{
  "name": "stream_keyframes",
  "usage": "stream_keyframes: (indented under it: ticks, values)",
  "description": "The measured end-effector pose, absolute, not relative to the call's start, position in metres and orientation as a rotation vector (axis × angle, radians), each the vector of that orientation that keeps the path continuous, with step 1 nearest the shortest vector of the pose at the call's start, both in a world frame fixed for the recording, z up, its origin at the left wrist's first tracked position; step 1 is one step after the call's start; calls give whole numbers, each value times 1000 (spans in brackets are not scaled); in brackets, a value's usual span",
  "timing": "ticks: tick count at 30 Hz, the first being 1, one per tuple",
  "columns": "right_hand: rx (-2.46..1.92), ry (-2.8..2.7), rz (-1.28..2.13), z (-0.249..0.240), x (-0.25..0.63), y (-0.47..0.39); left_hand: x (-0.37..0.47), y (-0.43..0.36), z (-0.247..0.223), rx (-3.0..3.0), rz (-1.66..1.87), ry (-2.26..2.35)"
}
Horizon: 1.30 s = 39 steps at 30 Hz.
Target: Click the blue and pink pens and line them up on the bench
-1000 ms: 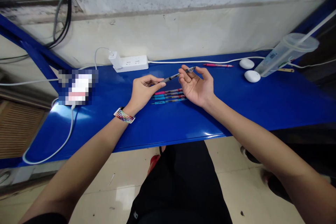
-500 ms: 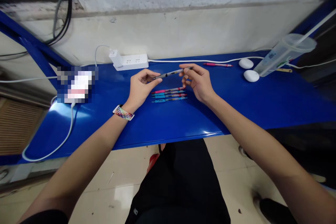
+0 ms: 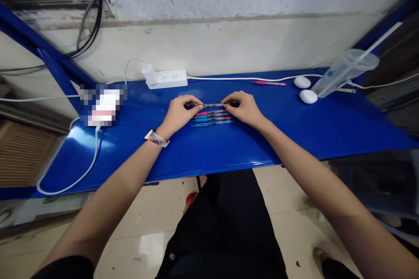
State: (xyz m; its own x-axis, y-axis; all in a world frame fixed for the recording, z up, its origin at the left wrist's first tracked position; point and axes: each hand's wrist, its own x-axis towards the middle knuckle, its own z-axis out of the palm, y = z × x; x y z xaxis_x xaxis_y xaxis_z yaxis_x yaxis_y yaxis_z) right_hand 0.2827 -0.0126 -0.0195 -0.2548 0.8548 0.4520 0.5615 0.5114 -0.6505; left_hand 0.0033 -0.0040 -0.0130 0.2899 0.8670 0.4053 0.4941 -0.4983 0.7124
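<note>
A dark-and-clear pen (image 3: 214,105) lies level between my hands, just behind a row of pens on the blue table. My left hand (image 3: 182,112) pinches its left end, and my right hand (image 3: 242,107) pinches its right end. Below it in the row are a pink pen (image 3: 203,113) and several with blue grips, the nearest being a blue pen (image 3: 202,124). My right fingertips hide part of the row's right ends. A multicoloured band is on my left wrist.
On the blue table (image 3: 209,152), a white power strip (image 3: 170,79) and a red pen (image 3: 269,83) lie along the back. Two white rounded objects (image 3: 308,96) and a tilted clear container (image 3: 340,74) are at right; a blurred-out device (image 3: 105,107) with a cable is at left.
Both hands have moved down and toward the row with the dark-and-clear pen, which was held tilted above the table and is now level beside the other pens.
</note>
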Motion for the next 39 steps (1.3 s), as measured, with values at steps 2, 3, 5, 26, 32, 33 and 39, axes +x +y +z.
stream_keyframes:
  ticks: [2,3,5,26,32,33,39]
  values:
    - [-1172,-2000,433,-18,284,-14,3,-5,-12,2128,1064,1232]
    - [-1174,-2014,427,-17,285,-14,2,-5,-11,2136,1051,1243]
    - [-1180,-2033,416,-18,287,-13,2,-6,-10,2156,1020,1258]
    - [-1168,-1540,672,-38,268,-15,18,-21,-15,1825,1208,1169]
    - [-1130,-1432,737,-32,255,-25,35,-20,-24,1657,1395,1259]
    - [-1122,-1423,754,-29,253,-26,37,-20,-25,1647,1398,1250]
    - [-1102,-1429,756,-23,246,-32,40,-22,-23,1605,1406,1192]
